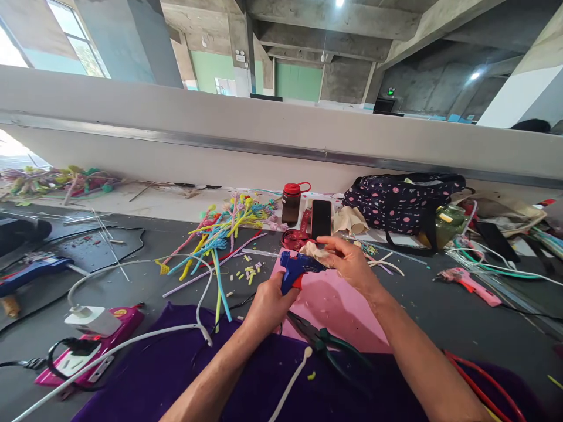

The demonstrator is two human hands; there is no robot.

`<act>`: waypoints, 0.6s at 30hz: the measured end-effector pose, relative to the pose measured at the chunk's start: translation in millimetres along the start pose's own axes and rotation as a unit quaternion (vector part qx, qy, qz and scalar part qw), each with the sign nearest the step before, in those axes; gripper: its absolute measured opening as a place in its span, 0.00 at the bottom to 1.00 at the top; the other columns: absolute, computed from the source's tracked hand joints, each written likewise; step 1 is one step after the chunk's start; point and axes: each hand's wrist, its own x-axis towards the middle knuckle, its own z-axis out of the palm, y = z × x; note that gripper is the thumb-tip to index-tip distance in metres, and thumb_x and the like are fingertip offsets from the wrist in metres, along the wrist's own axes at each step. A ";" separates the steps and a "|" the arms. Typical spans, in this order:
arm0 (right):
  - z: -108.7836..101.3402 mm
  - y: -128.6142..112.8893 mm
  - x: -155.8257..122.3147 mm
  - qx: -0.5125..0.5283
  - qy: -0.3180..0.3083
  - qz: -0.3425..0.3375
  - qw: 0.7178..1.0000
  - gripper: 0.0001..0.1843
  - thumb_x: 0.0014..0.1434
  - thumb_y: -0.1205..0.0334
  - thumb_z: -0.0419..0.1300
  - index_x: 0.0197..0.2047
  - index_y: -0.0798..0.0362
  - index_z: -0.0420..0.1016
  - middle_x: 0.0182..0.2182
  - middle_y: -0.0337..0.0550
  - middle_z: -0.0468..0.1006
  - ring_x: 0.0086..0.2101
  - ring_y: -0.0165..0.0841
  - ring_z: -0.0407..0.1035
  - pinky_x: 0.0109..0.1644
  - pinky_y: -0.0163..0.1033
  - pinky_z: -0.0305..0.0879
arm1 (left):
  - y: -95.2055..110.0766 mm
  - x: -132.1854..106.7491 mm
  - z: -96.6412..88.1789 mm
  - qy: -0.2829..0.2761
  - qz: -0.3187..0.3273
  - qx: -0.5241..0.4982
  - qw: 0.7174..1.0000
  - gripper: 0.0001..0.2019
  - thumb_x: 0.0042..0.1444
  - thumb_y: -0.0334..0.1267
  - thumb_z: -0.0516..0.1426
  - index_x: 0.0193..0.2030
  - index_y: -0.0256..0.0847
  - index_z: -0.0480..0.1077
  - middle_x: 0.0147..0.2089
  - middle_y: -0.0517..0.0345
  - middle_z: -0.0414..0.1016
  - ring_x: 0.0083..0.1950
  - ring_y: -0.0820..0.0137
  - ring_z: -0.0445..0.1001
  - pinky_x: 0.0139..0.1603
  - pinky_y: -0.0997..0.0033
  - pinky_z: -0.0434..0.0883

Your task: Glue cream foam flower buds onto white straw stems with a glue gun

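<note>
My left hand (271, 303) is wrapped round the handle of a blue glue gun (294, 271), whose front end points right. Pinched in my right hand (352, 262) is a crumpled cream cloth (313, 251), pressed against the gun's nozzle end. The nozzle tip is hidden by the cloth and fingers. Below both hands lies a pink mat (338, 310). Green-handled pliers (325, 343) rest across its lower edge, over a dark purple cloth (145, 363). A white stem with a round tip (292, 381) lies near the pliers.
Colourful fuzzy stems (224, 228) are heaped left of a dark bottle with a red lid (291, 205). A phone (321, 220) and a patterned bag (404, 205) stand behind. A pink glue gun (470, 284) lies right. A cabled power strip (101, 351) sits left.
</note>
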 end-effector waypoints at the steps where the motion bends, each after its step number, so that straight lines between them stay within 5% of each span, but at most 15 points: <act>1: 1.6 0.3 -0.6 -0.040 -0.018 -0.030 0.999 0.15 0.55 0.58 0.58 0.47 0.47 0.74 0.34 0.41 0.72 0.33 0.32 0.66 0.37 0.37 0.63 | -0.2 -0.1 -0.1 0.000 0.000 0.002 1.000 0.11 0.50 0.44 0.53 0.35 0.38 0.66 0.18 0.65 0.64 0.20 0.74 0.61 0.23 0.76 0.52; 7: -7.1 -0.3 0.3 -0.160 -0.127 -0.079 0.976 0.16 0.63 0.59 0.49 0.49 0.47 0.72 0.37 0.43 0.67 0.39 0.33 0.64 0.43 0.37 0.61 | -0.9 0.0 -0.9 0.005 -0.001 0.012 1.000 0.13 0.49 0.43 0.52 0.38 0.38 0.66 0.18 0.66 0.62 0.20 0.74 0.60 0.23 0.76 0.53; 11: -22.5 0.0 3.0 -0.131 -0.199 -0.061 0.969 0.13 0.59 0.59 0.55 0.45 0.49 0.76 0.31 0.40 0.66 0.34 0.30 0.63 0.37 0.35 0.60 | -0.1 -1.0 -2.1 -0.005 0.020 0.012 1.000 0.11 0.48 0.40 0.54 0.37 0.38 0.67 0.21 0.65 0.65 0.22 0.74 0.63 0.24 0.76 0.55; 18: -25.1 14.7 6.2 0.001 -0.161 -0.004 0.987 0.12 0.48 0.55 0.64 0.35 0.52 0.78 0.28 0.38 0.67 0.28 0.28 0.63 0.30 0.33 0.59 | 0.4 -0.8 -4.1 -0.028 0.047 0.024 0.998 0.12 0.49 0.41 0.53 0.38 0.38 0.67 0.24 0.62 0.69 0.25 0.72 0.67 0.27 0.76 0.59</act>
